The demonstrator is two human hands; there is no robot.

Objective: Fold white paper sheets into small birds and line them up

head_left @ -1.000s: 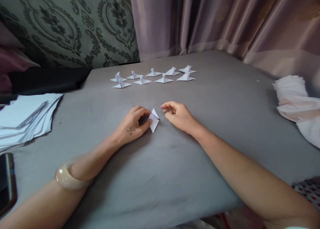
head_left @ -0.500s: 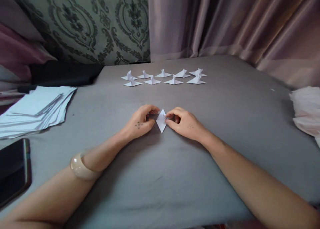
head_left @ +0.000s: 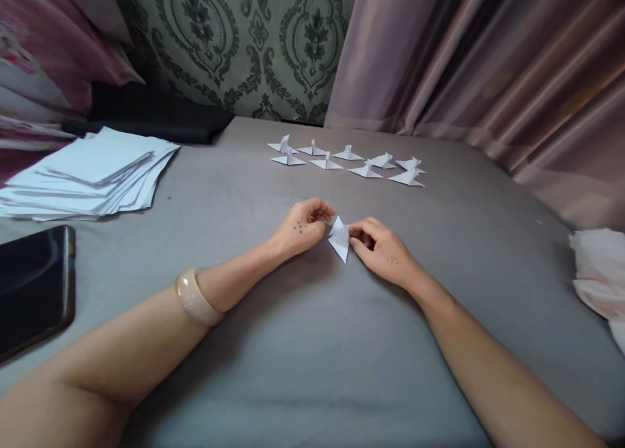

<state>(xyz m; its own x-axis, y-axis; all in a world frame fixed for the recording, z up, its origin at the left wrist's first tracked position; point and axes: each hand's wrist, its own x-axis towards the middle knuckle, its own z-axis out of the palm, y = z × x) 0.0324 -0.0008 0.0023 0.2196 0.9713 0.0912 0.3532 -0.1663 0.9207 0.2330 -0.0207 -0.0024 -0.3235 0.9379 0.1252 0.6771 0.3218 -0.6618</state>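
A small piece of folded white paper (head_left: 340, 243), pointed at top and bottom, is held between my two hands over the grey cloth. My left hand (head_left: 301, 228), with a pale bangle (head_left: 193, 297) on its forearm, pinches the paper's upper left side with thumb and fingers. On the opposite side, my right hand (head_left: 383, 251) grips the edge between thumb and forefinger, its other fingers curled in. A flap stands slightly apart on the paper's upper part. Further back, several folded paper figures (head_left: 327, 162) with wide pointed bases stand in two rows.
A stack of white paper sheets (head_left: 97, 174) lies at the left, with a dark phone (head_left: 34, 288) nearer to me. Black fabric (head_left: 161, 112) rests at the back left. A crumpled white plastic bundle (head_left: 598, 266) sits at the right edge. Curtains (head_left: 390, 57) hang behind the table.
The view has turned, so the scene sits tilted and further right. The folded paper, a flat diamond before, now shows a flap lifted at its upper part. Both hands stay on it.
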